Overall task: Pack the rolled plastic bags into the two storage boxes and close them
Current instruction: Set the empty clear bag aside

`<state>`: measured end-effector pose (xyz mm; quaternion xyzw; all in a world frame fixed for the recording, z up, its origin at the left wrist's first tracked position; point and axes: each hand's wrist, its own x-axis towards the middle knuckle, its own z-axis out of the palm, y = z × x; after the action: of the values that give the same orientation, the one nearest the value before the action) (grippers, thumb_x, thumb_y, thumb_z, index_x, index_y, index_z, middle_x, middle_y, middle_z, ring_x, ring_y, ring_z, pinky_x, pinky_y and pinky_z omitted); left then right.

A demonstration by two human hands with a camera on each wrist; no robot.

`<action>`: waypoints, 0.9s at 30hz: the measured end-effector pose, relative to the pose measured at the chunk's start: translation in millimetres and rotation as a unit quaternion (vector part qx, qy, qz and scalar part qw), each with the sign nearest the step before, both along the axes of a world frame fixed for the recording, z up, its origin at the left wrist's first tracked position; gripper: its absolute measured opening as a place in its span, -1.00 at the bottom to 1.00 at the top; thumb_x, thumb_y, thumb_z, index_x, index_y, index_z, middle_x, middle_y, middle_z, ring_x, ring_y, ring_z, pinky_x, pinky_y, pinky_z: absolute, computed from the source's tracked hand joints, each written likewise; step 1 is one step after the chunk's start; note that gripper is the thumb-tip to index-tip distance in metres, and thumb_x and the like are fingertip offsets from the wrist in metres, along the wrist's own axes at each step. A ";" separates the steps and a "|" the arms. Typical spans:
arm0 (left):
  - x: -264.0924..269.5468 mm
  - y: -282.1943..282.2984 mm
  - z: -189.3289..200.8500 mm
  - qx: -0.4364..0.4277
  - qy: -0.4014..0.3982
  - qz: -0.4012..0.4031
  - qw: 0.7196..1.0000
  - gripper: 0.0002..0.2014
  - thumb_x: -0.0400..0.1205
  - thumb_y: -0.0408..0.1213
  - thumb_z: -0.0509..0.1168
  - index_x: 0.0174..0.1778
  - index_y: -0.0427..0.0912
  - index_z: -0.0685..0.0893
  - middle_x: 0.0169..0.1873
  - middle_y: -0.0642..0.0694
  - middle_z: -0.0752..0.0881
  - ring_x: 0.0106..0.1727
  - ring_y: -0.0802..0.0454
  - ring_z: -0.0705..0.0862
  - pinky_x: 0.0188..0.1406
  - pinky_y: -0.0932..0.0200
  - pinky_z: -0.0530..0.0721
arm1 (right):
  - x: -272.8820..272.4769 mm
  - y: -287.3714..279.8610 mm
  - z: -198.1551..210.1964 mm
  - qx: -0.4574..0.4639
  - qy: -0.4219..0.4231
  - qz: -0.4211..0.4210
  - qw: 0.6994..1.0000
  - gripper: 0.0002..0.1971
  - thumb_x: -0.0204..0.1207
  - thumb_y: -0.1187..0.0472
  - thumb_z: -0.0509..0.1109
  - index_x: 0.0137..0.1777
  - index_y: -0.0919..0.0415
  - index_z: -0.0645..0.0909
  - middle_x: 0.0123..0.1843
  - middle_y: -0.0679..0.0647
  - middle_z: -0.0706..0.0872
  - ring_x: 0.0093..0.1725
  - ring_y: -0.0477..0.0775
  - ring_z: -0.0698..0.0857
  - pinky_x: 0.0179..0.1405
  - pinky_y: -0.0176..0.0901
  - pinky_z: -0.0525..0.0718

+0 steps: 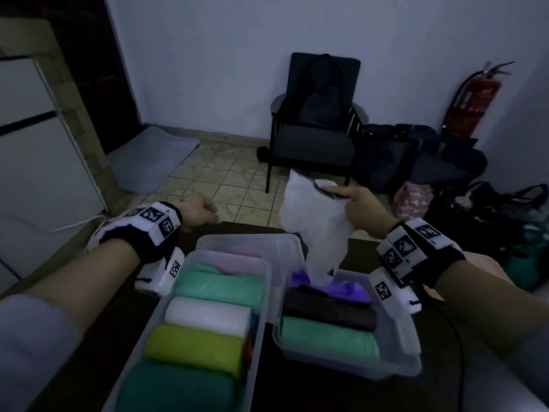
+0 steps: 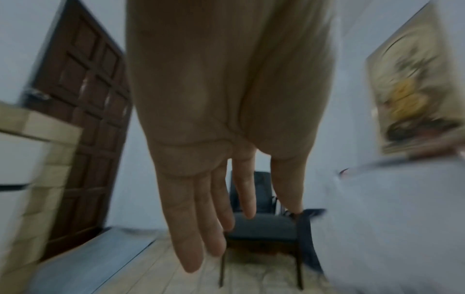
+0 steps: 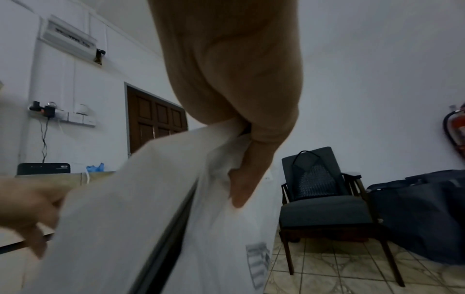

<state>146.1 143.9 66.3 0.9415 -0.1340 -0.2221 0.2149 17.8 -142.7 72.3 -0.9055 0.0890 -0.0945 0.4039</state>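
Note:
Two clear storage boxes stand side by side on a dark table. The left box (image 1: 148, 325) holds pink, mint, white (image 1: 208, 315), lime and dark green rolled bags. In the right box (image 1: 398, 371) lie a purple bag (image 1: 344, 288), a dark roll (image 1: 329, 310) and a green roll (image 1: 326, 340). My right hand (image 1: 356, 203) (image 3: 246, 169) pinches an unrolled white plastic bag (image 1: 315, 221) (image 3: 151, 218) (image 2: 390, 218), which hangs down over the right box. My left hand (image 1: 197, 212) (image 2: 241, 234) is raised beyond the left box with straight fingers and holds nothing.
A clear plastic piece (image 1: 246, 240) lies behind the boxes. On the tiled floor beyond stand a dark armchair (image 1: 315, 135), dark bags (image 1: 416, 156) and a red fire extinguisher (image 1: 472, 105). A white fridge (image 1: 35, 150) stands at the left. A cable (image 1: 454, 337) runs at the table's right.

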 end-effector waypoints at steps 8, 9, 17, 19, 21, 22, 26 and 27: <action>-117.4 -63.6 28.7 -0.053 -0.031 -0.166 0.984 -0.65 0.68 -0.19 0.24 0.34 -0.27 0.56 0.21 -0.18 0.62 0.24 -0.11 0.58 0.00 0.16 0.54 | -159.5 2.0 -50.9 -0.255 0.188 0.038 0.948 -0.41 0.57 0.50 0.16 0.49 -0.08 0.43 0.68 0.11 -0.02 0.57 0.19 0.30 0.51 -0.14 0.32; -133.2 -74.3 22.4 -0.050 -0.036 -0.200 0.978 -0.63 0.67 -0.17 0.24 0.33 -0.30 0.58 0.18 -0.18 0.64 0.20 -0.09 0.60 0.00 0.20 0.50 | -173.2 4.0 -62.8 -0.265 0.202 0.042 0.942 -0.39 0.57 0.49 0.17 0.51 -0.12 0.39 0.69 0.08 -0.07 0.57 0.18 0.31 0.49 -0.13 0.36; -239.1 -129.2 -61.4 -0.083 -0.049 -0.262 0.960 -0.56 0.61 -0.15 0.32 0.38 -0.22 0.49 0.31 -0.21 0.59 0.33 -0.14 0.55 0.26 0.08 0.49 | -244.6 31.1 -92.9 -0.326 0.107 -0.046 0.938 -0.53 0.60 0.35 0.21 0.46 -0.06 0.49 0.61 0.04 0.26 0.41 0.22 0.36 0.37 0.04 0.40; -255.4 -133.6 -73.9 -0.131 -0.082 -0.246 0.957 -0.51 0.59 -0.09 0.34 0.40 -0.20 0.48 0.35 -0.20 0.56 0.38 -0.15 0.51 0.34 0.04 0.46 | -266.4 27.5 -102.6 -0.330 0.020 -0.091 0.939 -0.57 0.44 0.46 0.31 0.28 0.16 0.66 0.46 0.20 0.50 0.18 0.35 0.55 0.12 0.21 0.61; -279.2 -140.0 -78.9 -0.162 -0.105 -0.259 0.946 -0.43 0.59 -0.04 0.33 0.49 -0.18 0.40 0.44 -0.19 0.46 0.47 -0.12 0.40 0.42 0.08 0.34 | -296.2 15.4 -121.9 -0.320 -0.038 -0.146 0.935 -0.58 0.27 0.47 0.36 0.14 0.25 0.73 0.26 0.29 0.66 -0.03 0.40 0.64 -0.13 0.20 0.70; -292.0 -144.6 -81.5 -0.164 -0.103 -0.278 0.941 -0.39 0.59 -0.03 0.32 0.52 -0.18 0.35 0.48 -0.18 0.41 0.50 -0.10 0.35 0.44 0.10 0.29 | -313.4 9.7 -132.6 -0.311 -0.045 -0.169 0.934 -0.57 0.26 0.47 0.35 0.15 0.26 0.73 0.23 0.31 0.67 -0.03 0.41 0.64 -0.12 0.18 0.70; -336.9 -173.6 -105.2 -0.001 -0.137 -0.329 0.934 -0.22 0.60 0.19 0.19 0.64 -0.07 0.06 0.64 -0.21 0.00 0.66 -0.16 -0.06 0.59 -0.17 -0.11 | -395.5 -11.3 -186.3 -0.268 -0.059 -0.296 0.915 -0.42 0.23 0.61 0.17 0.24 0.33 0.67 0.28 0.33 0.62 0.05 0.38 0.55 0.01 0.13 0.66; -347.4 -180.8 -110.5 0.025 -0.164 -0.326 0.931 -0.23 0.62 0.16 0.16 0.65 -0.07 0.01 0.64 -0.25 -0.12 0.66 -0.20 -0.18 0.59 -0.20 -0.20 | -418.3 -13.0 -199.8 -0.257 -0.061 -0.328 0.907 -0.40 0.22 0.63 0.14 0.26 0.34 0.65 0.29 0.33 0.60 0.09 0.33 0.51 0.03 0.11 0.64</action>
<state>-201.4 -36.9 -44.2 0.8744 -0.4613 -0.1260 0.0818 -400.5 -155.7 -127.4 -0.8901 0.3290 -0.2964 0.1077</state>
